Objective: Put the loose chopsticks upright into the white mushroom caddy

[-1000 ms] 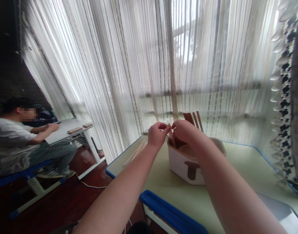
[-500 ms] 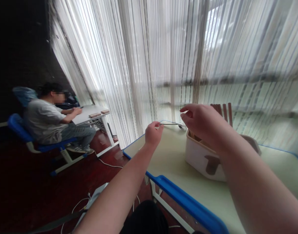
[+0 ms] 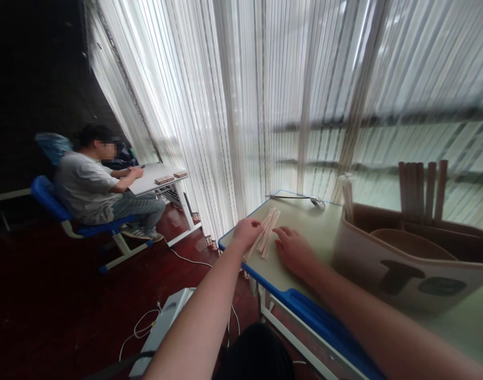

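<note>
On desktop (image 3: pixel 305 221) | wooden sticks (image 3: pixel 267 237) | left fingers (image 3: pixel 255 226) touching, grip unclear | right fingers (image 3: pixel 283 235) open beside

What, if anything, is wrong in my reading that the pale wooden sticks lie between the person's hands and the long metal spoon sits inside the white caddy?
The spoon's place is wrong: the head view shows the long metal spoon lying on the pale green desktop, outside the white caddy. The rest stands.

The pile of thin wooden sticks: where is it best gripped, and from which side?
Probably grip the pile of thin wooden sticks near its upper end, from above, with the right hand: there they lie close together; lower, by the left hand, they fan apart.
</note>
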A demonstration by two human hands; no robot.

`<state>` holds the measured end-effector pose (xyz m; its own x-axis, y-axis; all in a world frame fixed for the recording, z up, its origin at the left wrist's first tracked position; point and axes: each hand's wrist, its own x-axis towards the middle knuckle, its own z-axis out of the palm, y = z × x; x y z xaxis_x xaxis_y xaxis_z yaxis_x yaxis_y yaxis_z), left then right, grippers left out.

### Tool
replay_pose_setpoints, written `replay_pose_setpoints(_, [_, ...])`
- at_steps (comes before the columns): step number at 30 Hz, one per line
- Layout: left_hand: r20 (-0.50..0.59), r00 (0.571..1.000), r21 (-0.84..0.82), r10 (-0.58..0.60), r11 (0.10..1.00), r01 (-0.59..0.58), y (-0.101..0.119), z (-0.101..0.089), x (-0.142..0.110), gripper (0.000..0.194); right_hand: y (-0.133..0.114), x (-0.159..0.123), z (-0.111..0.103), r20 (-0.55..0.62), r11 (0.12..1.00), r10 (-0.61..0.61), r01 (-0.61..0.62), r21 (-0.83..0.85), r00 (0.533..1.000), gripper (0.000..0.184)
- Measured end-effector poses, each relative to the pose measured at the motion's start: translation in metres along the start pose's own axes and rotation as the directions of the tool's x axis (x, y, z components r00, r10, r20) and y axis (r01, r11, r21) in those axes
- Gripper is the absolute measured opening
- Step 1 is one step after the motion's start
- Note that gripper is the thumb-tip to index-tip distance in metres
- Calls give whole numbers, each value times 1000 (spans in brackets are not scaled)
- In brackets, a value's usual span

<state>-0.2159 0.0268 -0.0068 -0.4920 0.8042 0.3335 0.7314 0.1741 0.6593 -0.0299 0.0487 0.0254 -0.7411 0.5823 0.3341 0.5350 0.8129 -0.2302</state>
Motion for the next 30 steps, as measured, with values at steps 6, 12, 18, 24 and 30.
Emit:
replay_pose_setpoints(6, [-40,999,45,36,998,-34,3,0,-1,29,9,2,9,44,998,-65,64,19,997,39])
replay_pose_setpoints(12, [-39,999,69,-6,998,9,10,-3,-3,21,9,3,10,46,998,-57,56,14,997,39])
replay_pose_setpoints(18, [-108,993,124,-43,991,56,10,-3,-4,26,8,3,10,44,999,-43,43,2,998,38])
replay_pose_setpoints(24, [-94,996,199,-11,980,29,9,-4,-6,21,7,2,9,43,999,-51,51,5,998,38])
replay_pose_setpoints(30, [-119,990,117,-78,989,92,9,-6,-6,18,7,2,9,42,998,-60,60,11,997,37])
